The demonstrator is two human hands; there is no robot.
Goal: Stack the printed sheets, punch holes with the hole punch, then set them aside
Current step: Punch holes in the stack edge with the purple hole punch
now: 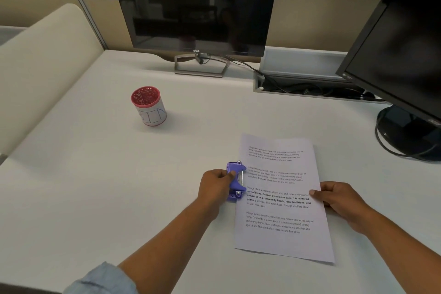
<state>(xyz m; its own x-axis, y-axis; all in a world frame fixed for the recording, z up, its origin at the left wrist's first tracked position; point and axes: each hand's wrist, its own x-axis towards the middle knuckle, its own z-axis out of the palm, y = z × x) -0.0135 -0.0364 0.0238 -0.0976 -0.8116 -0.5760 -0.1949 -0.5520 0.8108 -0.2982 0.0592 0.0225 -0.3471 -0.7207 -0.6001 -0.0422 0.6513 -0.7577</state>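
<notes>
A stack of printed sheets (281,212) lies flat on the white desk, right of centre, with paragraphs of text facing up. A purple hole punch (235,180) sits over the middle of the stack's left edge. My left hand (214,186) grips the punch from its left side, thumb on top. My right hand (338,198) holds the stack's right edge, thumb resting on the paper and fingers curled beside it.
A white cup with a red rim (149,106), labelled "BIN", stands at the left-centre of the desk (95,186). A Dell monitor (195,7) stands at the back. A second black monitor (401,55) and its round base sit at the right, behind an open cable tray (307,89).
</notes>
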